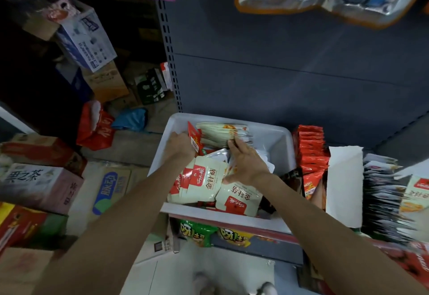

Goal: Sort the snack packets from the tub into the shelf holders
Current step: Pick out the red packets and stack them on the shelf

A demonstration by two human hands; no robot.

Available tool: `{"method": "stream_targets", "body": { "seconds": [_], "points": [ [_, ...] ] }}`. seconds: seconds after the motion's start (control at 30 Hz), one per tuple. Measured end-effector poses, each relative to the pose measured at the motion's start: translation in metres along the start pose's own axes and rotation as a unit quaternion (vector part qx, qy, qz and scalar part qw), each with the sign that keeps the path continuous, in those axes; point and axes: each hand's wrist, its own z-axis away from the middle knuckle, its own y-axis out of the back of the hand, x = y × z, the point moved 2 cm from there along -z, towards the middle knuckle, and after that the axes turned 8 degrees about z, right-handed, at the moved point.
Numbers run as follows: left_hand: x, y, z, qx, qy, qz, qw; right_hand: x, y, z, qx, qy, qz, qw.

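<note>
Nearest you, below the tub, green and yellow snack bags (204, 233) sit on a lower shelf. Above them the white tub (282, 146) rests on the shelf, and both your hands are inside it.

At the near edge of the tub lie cream-and-red enoki mushroom packets (204, 179), loose and overlapping. Your right hand (247, 163) lies flat over them, fingers straight, fingertips reaching a banded stack of cream packets (222, 134) standing on edge at the far side; it grips nothing. Your left hand (178, 143) is curled round a small red packet (194, 137) at the tub's far-left corner.

To the right, just beside the tub, red packets (311, 148) stand in a row, then a white divider (346, 185), then a holder of upright dark-edged packets (380, 192).

Judgement: these packets are light, soft and glossy, likely to slide off one another. Take each by its sealed top edge, or gather several flat between thumb and fingers; do not squeeze the filled middle.
</note>
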Motion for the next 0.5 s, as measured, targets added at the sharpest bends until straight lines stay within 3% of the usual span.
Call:
{"method": "stream_targets", "body": {
  "seconds": [0.07, 0.13, 0.3, 0.4, 0.5],
  "points": [
    [0.010, 0.010, 0.009, 0.018, -0.039, -0.014, 0.999, 0.000, 0.005, 0.001, -0.010, 0.004, -0.044, 0.999],
    [0.019, 0.021, 0.024, 0.040, -0.094, 0.010, 0.995, 0.000, 0.015, 0.004, -0.015, -0.001, -0.167, 0.986],
    [0.045, 0.029, 0.046, 0.029, -0.244, 0.056, 0.968, 0.005, 0.042, 0.025, 0.089, -0.043, -0.511, 0.854],
    [0.068, 0.016, 0.058, -0.038, -0.261, 0.102, 0.959, 0.021, 0.053, 0.043, 0.165, -0.070, -0.589, 0.788],
    [0.098, 0.000, 0.072, -0.077, -0.271, 0.161, 0.946, 0.043, 0.064, 0.069, 0.233, -0.065, -0.586, 0.773]
  ]
}}
